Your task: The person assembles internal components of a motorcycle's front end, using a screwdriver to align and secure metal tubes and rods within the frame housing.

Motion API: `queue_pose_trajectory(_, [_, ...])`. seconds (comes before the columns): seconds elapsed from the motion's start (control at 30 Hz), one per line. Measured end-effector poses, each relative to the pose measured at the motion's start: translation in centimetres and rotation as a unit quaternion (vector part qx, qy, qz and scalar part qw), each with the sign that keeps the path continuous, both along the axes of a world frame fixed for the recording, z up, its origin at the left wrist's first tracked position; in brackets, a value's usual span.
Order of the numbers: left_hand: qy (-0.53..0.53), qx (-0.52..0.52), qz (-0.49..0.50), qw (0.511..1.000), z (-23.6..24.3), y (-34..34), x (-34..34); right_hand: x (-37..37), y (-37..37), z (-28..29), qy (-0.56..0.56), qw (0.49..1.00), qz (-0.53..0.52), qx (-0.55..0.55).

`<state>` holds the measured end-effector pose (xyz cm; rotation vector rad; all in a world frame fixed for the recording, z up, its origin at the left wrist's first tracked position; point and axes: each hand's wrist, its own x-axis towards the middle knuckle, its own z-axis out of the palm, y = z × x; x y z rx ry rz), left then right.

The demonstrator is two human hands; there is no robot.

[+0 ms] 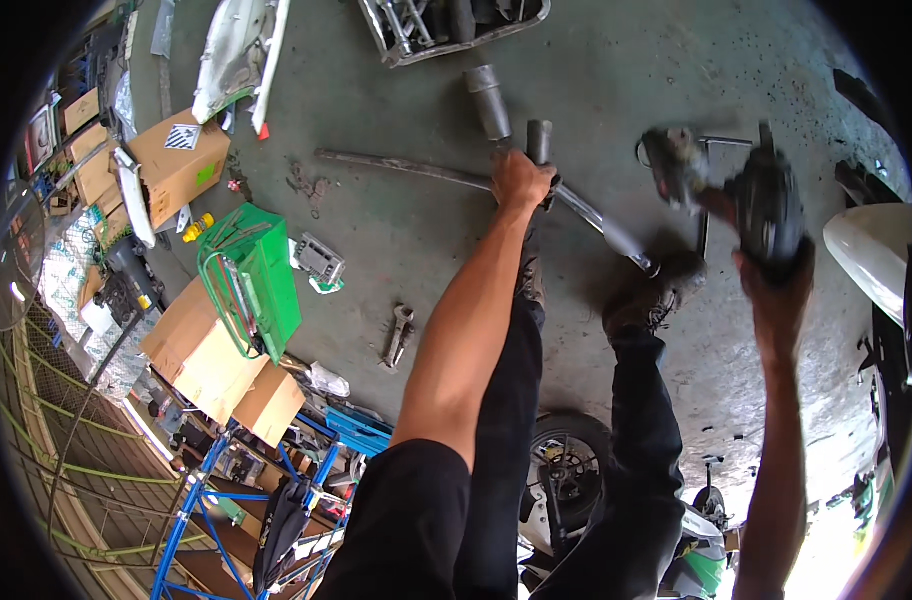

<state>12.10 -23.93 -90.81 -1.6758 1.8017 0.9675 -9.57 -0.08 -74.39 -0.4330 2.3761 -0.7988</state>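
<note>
My left hand (524,182) is closed at the middle of a long metal bar (406,165), which slants across the floor ahead of my feet. An upright dark cylindrical socket (539,143) sticks up beside its knuckles. Another socket-like metal cylinder (488,103) lies just beyond. At the right, my right hand (776,285) grips a dark power tool (766,210), smeared by motion. Its grey metal front end (676,165) points left, and its exact kind is unclear. Behind it a thin L-shaped metal rod (705,225) is partly hidden.
My shoe (676,285) stands near the bar's right end. A metal tray (456,40) of tools sits at the top. Leftward are a wrench (398,335), a green bin (276,285), cardboard boxes (181,165) and a blue frame (191,520). A wheel (568,470) is behind my legs.
</note>
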Motion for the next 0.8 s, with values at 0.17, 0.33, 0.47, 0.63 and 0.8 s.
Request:
queue_pose_trajectory(0.17, [0.201, 0.314, 0.343, 0.862, 9.3, 2.3, 2.8, 7.6, 1.5, 10.3, -0.135, 0.986, -0.077, 0.067])
queue_pose_trajectory(0.33, [0.417, 0.332, 0.446, 0.719, 22.6, 4.6, 1.9, 12.3, 2.6, 19.4, -0.154, 0.986, -0.014, 0.063])
queue_pose_trajectory(0.47, [0.456, 0.334, 0.484, 0.668, 32.0, 3.7, 2.3, 15.4, 0.6, 26.2, -0.158, 0.982, 0.011, 0.102])
queue_pose_trajectory(0.63, [0.497, 0.339, 0.444, 0.664, 42.3, 2.1, 2.1, 16.5, -1.8, 35.5, -0.128, 0.988, 0.026, 0.077])
queue_pose_trajectory(0.8, [0.555, 0.386, 0.339, 0.654, 52.6, 0.9, 1.9, 17.9, -1.0, 43.4, -0.061, 0.998, -0.006, 0.007])
